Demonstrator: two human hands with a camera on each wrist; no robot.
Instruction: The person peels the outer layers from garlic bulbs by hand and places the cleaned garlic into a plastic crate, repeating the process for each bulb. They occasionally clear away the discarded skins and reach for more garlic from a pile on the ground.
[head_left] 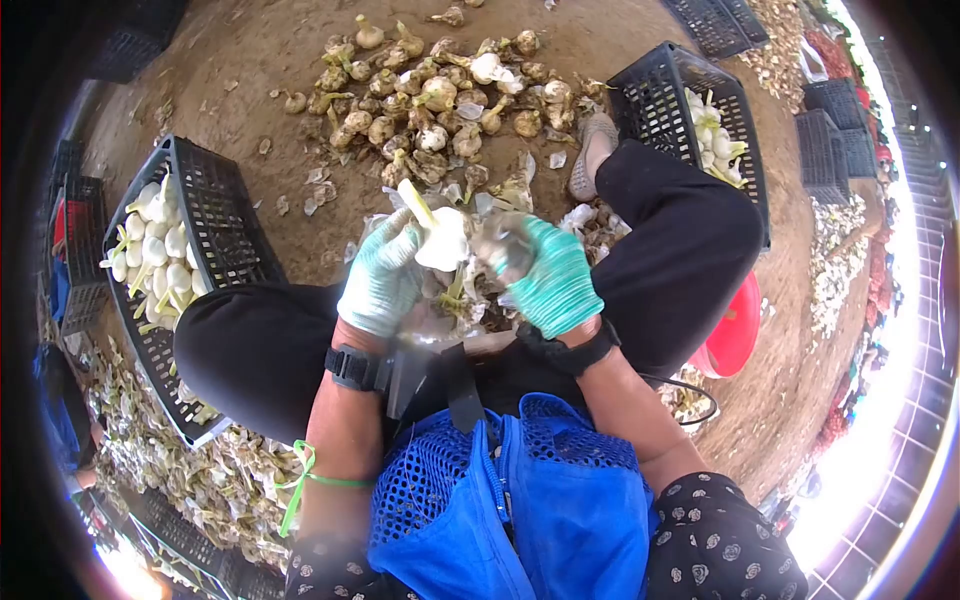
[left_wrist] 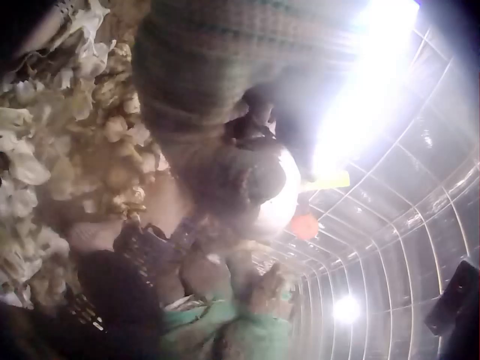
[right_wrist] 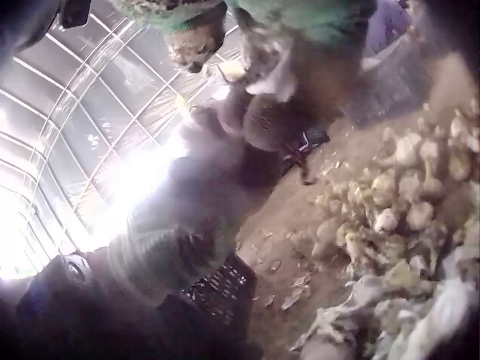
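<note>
1. The left hand (head_left: 380, 280), in a pale green glove, is gripping a white garlic bulb (head_left: 442, 243) with its fingers curled round it. The bulb's pale stalk is sticking up and to the left.
2. The person is holding the bulb in front of their lap, between the two hands and above a litter of loose skins (head_left: 470, 295).
3. The right hand (head_left: 555, 285), in a teal glove, is curling its fingers round a greyish piece (head_left: 500, 245) just beside the bulb. Blur is making it impossible to tell what that piece is.
4. The person is sitting on the dirt floor (head_left: 250, 60) with knees in black trousers spread to either side and a blue mesh apron (head_left: 520, 500) hanging at the chest.
5. A pile of unpeeled garlic (head_left: 440, 90), brownish and still in its skin, is lying on the floor ahead of the hands.
6. A black crate (head_left: 215, 225) of white peeled bulbs is standing by the left knee, and a second black crate (head_left: 665, 95) holding fewer white bulbs is standing by the right knee.
7. A red bucket (head_left: 735, 335) is showing behind the right leg.
8. A heap of discarded skins (head_left: 200, 470) is lying on the floor at the lower left, just beside the left crate.
</note>
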